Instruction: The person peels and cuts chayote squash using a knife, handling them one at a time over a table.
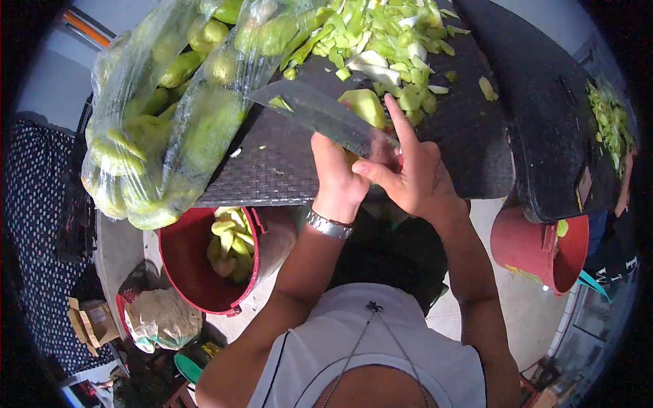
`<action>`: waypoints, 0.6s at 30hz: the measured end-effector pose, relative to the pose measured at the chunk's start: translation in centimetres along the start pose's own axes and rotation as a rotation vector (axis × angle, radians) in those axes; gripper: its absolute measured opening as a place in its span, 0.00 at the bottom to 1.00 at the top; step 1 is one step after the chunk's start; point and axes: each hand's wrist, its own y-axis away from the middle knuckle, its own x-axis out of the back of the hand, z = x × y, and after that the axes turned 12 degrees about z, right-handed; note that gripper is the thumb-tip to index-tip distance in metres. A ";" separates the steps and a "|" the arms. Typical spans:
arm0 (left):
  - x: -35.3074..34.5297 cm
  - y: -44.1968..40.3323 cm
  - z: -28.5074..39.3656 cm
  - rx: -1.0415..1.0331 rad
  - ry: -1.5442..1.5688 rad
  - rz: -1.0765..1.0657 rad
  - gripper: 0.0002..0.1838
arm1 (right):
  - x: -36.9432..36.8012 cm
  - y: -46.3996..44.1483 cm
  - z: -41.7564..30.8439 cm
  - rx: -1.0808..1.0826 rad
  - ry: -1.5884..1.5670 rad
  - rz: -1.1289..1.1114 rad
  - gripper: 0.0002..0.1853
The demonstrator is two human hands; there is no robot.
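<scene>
A wide-bladed kitchen knife is in my right hand, its blade pointing left with a green sliver stuck near the tip. My right index finger is stretched out and the thumb reaches toward my left hand. My left hand, with a metal watch at the wrist, is closed low behind the blade, which hides most of its fingers. A peeled green mango shows past the blade's upper edge and appears to be in that hand. Just beyond lies a heap of chopped green pieces with white bits.
A clear plastic bag of whole green fruit lies left on the dark woven tabletop. Below it stands a red bucket with pale green fruit inside. Another red bucket and a second black table with green shreds are at right.
</scene>
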 end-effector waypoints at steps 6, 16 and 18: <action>-0.8 0.6 -1.0 0.013 0.115 0.105 0.17 | 0.2 0.2 -0.3 0.007 0.059 -0.034 0.56; -1.1 1.1 -1.3 -0.007 0.193 0.050 0.25 | 1.4 0.3 0.2 0.019 0.083 -0.064 0.49; 0.0 0.7 -1.2 0.034 0.159 -0.063 0.26 | 1.9 0.4 0.0 -0.004 0.054 -0.094 0.49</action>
